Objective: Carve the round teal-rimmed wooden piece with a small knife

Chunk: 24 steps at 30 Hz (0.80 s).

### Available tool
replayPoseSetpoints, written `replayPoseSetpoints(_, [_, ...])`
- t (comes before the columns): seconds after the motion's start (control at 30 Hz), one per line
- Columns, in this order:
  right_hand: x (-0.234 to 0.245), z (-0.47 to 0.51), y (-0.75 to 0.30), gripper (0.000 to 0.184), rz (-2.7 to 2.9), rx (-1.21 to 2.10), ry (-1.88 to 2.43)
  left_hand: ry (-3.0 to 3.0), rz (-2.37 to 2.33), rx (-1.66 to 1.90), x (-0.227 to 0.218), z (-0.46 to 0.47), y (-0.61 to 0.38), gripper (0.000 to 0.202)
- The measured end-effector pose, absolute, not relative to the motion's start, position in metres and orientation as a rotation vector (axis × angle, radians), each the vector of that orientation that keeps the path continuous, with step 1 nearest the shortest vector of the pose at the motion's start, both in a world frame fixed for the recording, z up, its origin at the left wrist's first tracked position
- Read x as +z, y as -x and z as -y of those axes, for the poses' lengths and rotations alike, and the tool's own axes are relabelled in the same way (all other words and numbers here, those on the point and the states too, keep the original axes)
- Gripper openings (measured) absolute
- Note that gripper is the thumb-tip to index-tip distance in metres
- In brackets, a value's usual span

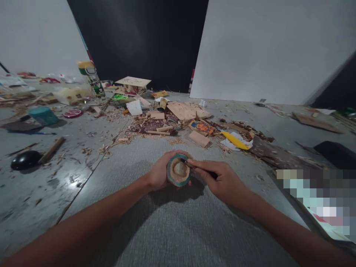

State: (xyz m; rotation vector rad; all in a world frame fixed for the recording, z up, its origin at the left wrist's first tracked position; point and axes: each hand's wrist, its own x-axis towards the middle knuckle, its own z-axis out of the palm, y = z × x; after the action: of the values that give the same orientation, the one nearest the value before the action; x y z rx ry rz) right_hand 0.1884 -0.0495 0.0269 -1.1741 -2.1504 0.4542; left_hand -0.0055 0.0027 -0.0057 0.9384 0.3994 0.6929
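My left hand is wrapped round a small round wooden cup. The cup has a teal outside and rim, and its hollow of bare, pale wood faces up toward me. In my right hand is a slim dark carving tool, pinched between thumb and fingers. Its tip lies at the upper right of the hollow, inside the rim. Fingers cover most of the tool's handle, so its exact kind is hard to make out. Both hands are over the grey floor.
Wood shavings, offcuts and a wooden board lie scattered ahead. To the left are a black-headed mallet, a teal block and a red lid. A jar stands behind. At right lies a yellow-ended brown piece.
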Motion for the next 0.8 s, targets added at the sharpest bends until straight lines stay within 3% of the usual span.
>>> replayPoseSetpoints(0.2, [0.0232,0.0505,-0.1877,0.037,2.208,0.282,1.152,-0.946,-0.385,0.692,-0.0107,-0.0055,0.0050,0.048])
replayPoseSetpoints(0.37, [0.0243,0.0509,-0.1852,0.033,2.068,0.559,1.215,-0.945,-0.402,0.683,-0.0114,-0.0053,0.0068,0.046])
replayPoseSetpoints(0.57, [0.0199,0.0522,-0.1856,0.038,2.200,0.241,1.140,-1.010,-0.416,0.702,-0.0077,-0.0027,0.0060,0.040])
replayPoseSetpoints(0.73, [0.0219,0.0509,-0.1831,0.031,2.006,0.659,1.188,-0.985,-0.440,0.678,-0.0072,-0.0018,0.0052,0.041])
replayPoseSetpoints(0.8, [0.0226,0.0499,-0.1842,0.031,2.029,0.641,1.168,-0.989,-0.447,0.669,-0.0060,-0.0016,0.0051,0.041])
